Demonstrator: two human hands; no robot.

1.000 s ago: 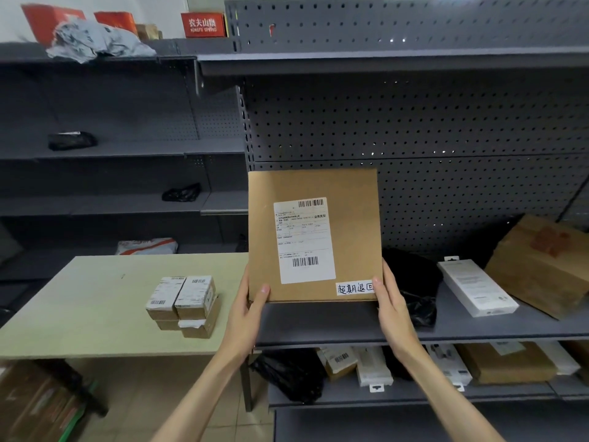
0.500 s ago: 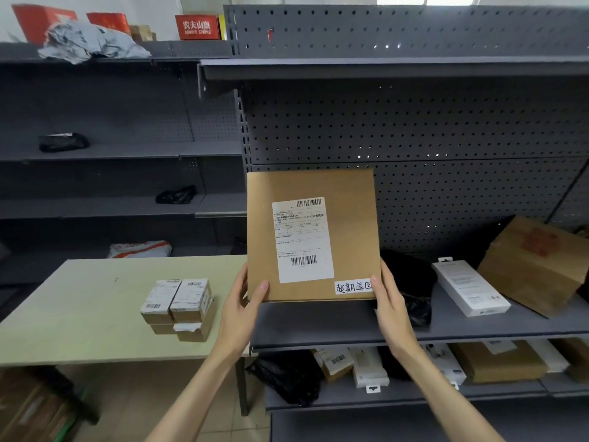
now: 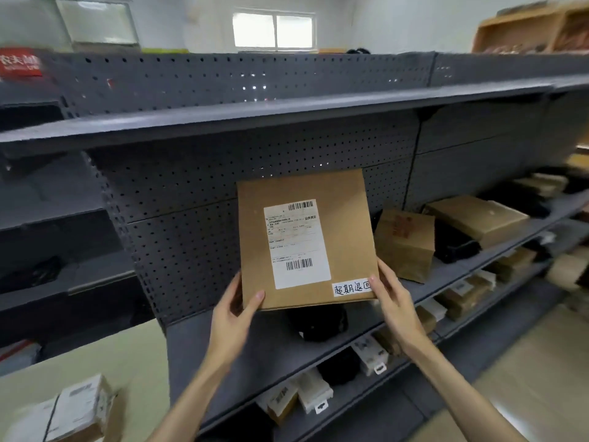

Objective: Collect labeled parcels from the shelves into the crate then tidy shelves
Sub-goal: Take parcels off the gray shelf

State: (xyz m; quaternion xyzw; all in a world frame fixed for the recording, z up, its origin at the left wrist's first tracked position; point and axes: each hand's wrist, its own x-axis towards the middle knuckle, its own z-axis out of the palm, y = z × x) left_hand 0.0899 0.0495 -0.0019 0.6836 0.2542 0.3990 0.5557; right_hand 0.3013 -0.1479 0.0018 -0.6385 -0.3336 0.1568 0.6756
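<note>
1. Parcel, a flat brown cardboard one, is held upright in front of the grey shelving, its face turned toward the person.
2. Left hand grips the parcel's lower left corner, thumb on the front face and fingers behind it.
3. Right hand grips the lower right corner, its thumb lying over the end of a small handwritten sticker.
4. Between the two hands and above them, a white shipping label with two barcodes covers the middle of the parcel.
5. Just below the hands, a black bag lies on the shelf.
6. Right of the right hand, a tilted brown box stands on the same shelf, with another cardboard box further right.
7. Under the right forearm, the lower shelf holds small white boxes and brown packets.
8. Down and to the left of the left hand, a pale surface carries a blurred stack of small labelled boxes.
</note>
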